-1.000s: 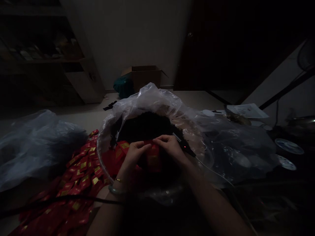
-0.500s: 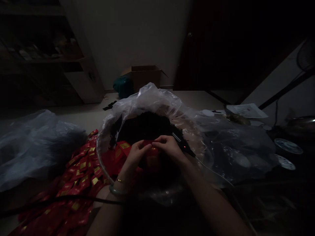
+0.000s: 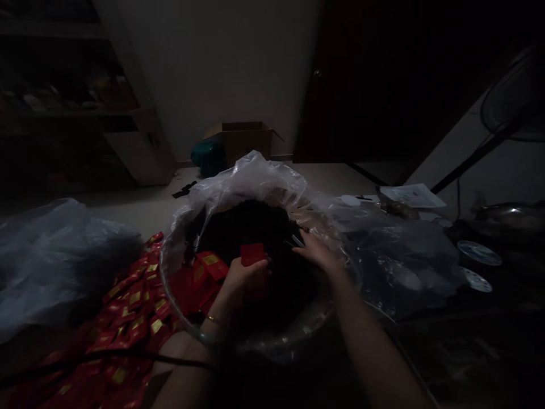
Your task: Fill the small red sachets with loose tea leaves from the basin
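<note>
My left hand (image 3: 243, 276) is closed around a small red packet (image 3: 252, 253), held upright over a heap of dark loose material (image 3: 251, 227) inside a clear plastic bag (image 3: 264, 176) that lines a round basin. My right hand (image 3: 315, 251) reaches to the right side of the heap and touches a slim dark tool with a silver part (image 3: 297, 241); its fingers curl over it. A few red packets (image 3: 208, 264) lie inside the basin by my left hand.
A large pile of red packets with gold labels (image 3: 128, 312) spreads at lower left. Crumpled plastic bags lie at left (image 3: 55, 255) and right (image 3: 395, 255). A cardboard box (image 3: 240, 139) stands by the far wall. Plates (image 3: 479, 253) and papers (image 3: 411, 195) lie at right.
Both hands were pinching the red packet together. Now my right hand has let go and moved right to the dark tool, while my left hand keeps the packet. The view shifted slightly.
</note>
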The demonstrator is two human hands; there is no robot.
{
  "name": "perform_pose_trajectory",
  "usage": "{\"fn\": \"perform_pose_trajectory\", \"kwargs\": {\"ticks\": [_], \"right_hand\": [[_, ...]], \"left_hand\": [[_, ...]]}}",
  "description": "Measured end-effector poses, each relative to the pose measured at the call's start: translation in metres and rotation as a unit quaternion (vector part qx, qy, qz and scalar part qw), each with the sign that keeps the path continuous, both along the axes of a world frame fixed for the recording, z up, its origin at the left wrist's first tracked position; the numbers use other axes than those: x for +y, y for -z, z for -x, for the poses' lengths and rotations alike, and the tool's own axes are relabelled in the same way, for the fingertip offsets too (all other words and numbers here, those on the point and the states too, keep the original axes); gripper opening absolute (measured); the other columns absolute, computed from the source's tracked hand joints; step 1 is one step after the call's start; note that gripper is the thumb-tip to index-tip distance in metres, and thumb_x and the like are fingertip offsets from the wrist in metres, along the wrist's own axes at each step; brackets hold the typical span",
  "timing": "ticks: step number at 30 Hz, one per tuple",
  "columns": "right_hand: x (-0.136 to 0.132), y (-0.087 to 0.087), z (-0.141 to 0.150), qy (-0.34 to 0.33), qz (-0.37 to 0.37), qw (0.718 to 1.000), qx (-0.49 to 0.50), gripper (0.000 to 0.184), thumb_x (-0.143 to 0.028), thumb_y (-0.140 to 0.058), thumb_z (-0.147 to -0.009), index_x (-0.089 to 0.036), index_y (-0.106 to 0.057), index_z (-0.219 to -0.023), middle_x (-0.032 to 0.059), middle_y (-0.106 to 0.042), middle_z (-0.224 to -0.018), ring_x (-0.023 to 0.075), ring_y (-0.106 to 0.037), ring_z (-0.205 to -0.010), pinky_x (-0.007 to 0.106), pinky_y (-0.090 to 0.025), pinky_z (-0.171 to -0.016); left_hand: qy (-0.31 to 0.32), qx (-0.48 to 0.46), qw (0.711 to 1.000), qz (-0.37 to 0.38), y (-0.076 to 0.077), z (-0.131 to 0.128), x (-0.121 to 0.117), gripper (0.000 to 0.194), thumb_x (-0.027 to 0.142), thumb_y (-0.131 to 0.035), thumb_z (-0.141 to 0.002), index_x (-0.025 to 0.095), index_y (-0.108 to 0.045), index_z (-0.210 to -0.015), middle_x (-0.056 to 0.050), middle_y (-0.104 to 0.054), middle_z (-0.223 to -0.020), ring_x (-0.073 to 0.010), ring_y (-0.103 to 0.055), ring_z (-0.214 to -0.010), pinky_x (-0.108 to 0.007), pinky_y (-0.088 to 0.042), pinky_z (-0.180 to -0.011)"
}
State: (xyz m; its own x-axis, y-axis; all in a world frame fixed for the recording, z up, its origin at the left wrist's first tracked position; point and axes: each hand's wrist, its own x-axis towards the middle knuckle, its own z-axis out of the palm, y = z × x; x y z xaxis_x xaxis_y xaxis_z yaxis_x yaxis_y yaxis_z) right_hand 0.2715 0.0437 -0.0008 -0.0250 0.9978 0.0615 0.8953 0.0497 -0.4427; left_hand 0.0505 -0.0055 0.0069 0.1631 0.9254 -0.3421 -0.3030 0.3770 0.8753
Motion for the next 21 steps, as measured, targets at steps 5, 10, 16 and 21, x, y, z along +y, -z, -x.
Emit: {"fn": "perform_pose_trajectory", "kwargs": {"ticks": [5,10,16,21], "right_hand": [[0.0,0.02,-0.013,0.004,0.09,0.996,-0.024,0.039,-0.019,-0.071,-0.071,-0.009,-0.061,-0.107,0.0161,-0.069,-0.101,0.0249,-0.065,-0.089,0.03,-0.047,-0.075],[-0.007,0.002,-0.018,-0.036,0.046,0.998,0.026,0.034,-0.026,-0.062,-0.08,-0.013,-0.062,-0.112,0.0134,-0.068,-0.108,0.0256,-0.064,-0.098,0.033,-0.047,-0.083],[-0.038,-0.047,0.003,-0.154,0.066,0.969,0.181,0.054,-0.043,-0.063,-0.077,-0.02,-0.057,-0.126,0.0068,-0.065,-0.121,0.0267,-0.061,-0.108,0.036,-0.048,-0.09],[-0.05,-0.06,0.033,-0.214,0.089,0.95,0.211,0.043,-0.037,-0.066,-0.075,-0.021,-0.065,-0.115,0.0042,-0.069,-0.113,0.0256,-0.064,-0.102,0.033,-0.049,-0.087]], "left_hand": [[-0.001,-0.003,1.0,-0.004,-0.001,-0.001,0.0,0.047,0.032,-0.087,-0.043,0.01,-0.07,-0.081,-0.01,-0.074,-0.082,-0.0168,-0.067,-0.059,-0.027,-0.053,-0.059],[0.006,0.007,1.0,-0.008,-0.004,-0.002,-0.001,0.047,0.033,-0.087,-0.041,0.01,-0.071,-0.079,-0.009,-0.073,-0.078,-0.0153,-0.065,-0.058,-0.027,-0.051,-0.059],[0.053,0.052,0.996,-0.039,0.001,-0.006,-0.003,0.039,0.028,-0.086,-0.044,0.009,-0.071,-0.075,-0.004,-0.069,-0.065,-0.013,-0.061,-0.056,-0.023,-0.046,-0.056],[0.106,0.084,0.991,-0.011,0.0,-0.016,-0.011,0.025,0.026,-0.079,-0.053,0.012,-0.065,-0.068,0.005,-0.052,-0.044,-0.0064,-0.043,-0.037,-0.019,-0.032,-0.039]]}}
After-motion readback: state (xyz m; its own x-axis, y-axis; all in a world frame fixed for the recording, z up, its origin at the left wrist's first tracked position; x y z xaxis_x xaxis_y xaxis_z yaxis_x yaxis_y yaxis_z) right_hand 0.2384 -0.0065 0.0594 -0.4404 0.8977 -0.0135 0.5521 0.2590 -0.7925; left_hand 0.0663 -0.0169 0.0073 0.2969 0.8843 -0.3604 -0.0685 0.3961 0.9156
